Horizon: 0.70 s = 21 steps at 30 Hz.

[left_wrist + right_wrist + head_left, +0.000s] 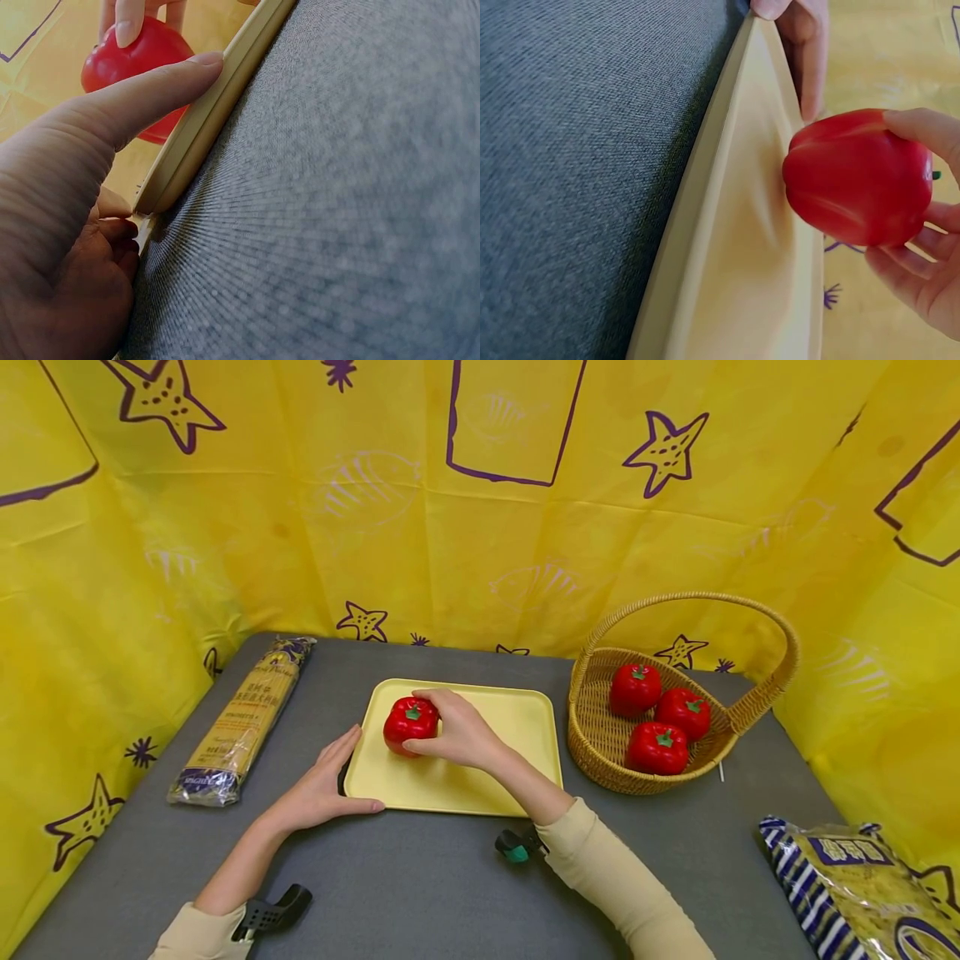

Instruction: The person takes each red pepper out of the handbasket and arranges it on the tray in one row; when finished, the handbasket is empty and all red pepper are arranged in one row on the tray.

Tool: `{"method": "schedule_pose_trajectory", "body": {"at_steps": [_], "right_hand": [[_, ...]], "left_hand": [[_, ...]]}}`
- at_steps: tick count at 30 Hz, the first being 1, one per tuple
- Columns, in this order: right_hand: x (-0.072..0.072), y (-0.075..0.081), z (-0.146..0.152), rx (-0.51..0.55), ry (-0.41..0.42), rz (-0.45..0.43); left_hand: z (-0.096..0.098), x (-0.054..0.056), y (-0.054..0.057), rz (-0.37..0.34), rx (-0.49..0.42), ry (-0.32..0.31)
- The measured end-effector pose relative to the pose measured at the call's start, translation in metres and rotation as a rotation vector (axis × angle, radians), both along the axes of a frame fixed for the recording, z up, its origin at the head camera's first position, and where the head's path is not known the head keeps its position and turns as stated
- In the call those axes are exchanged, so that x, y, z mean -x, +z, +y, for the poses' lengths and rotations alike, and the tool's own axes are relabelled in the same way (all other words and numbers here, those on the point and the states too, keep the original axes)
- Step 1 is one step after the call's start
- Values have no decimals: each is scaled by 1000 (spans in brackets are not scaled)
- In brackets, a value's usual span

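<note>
My right hand (467,731) grips a red bell pepper (405,727) between thumb and fingers, over the left part of a pale yellow tray (480,760). From the right wrist view, the pepper (855,180) lies sideways to the camera, its green stem toward the palm; whether its base touches the tray is hard to tell. My left hand (318,789) spans the tray's near left corner, fingers along the left side and a straight thumb at the front edge. That thumb (161,94) crosses in front of the pepper (142,56) in the left wrist view.
Right of the tray stands a wicker basket (615,777) with a tall handle, holding three red bell peppers (657,748). A spaghetti pack (243,718) lies at the left; another plastic pack (862,885) is at the near right. A yellow patterned cloth (495,543) hangs behind the grey table (420,885).
</note>
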State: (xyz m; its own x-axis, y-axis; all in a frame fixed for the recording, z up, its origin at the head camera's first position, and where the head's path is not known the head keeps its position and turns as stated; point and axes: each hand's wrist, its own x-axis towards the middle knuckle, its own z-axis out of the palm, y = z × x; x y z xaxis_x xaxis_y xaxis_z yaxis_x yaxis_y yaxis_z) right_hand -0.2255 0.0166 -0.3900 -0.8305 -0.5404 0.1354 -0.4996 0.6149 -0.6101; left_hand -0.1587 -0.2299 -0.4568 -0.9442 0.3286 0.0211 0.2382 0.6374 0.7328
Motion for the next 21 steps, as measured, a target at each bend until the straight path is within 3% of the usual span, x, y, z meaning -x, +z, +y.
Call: {"method": "schedule_pose_trajectory", "body": {"at_steps": [21], "right_hand": [[15, -1, -26, -18, 67, 40]], "left_hand": [[0, 1, 0, 11, 23, 12]]}}
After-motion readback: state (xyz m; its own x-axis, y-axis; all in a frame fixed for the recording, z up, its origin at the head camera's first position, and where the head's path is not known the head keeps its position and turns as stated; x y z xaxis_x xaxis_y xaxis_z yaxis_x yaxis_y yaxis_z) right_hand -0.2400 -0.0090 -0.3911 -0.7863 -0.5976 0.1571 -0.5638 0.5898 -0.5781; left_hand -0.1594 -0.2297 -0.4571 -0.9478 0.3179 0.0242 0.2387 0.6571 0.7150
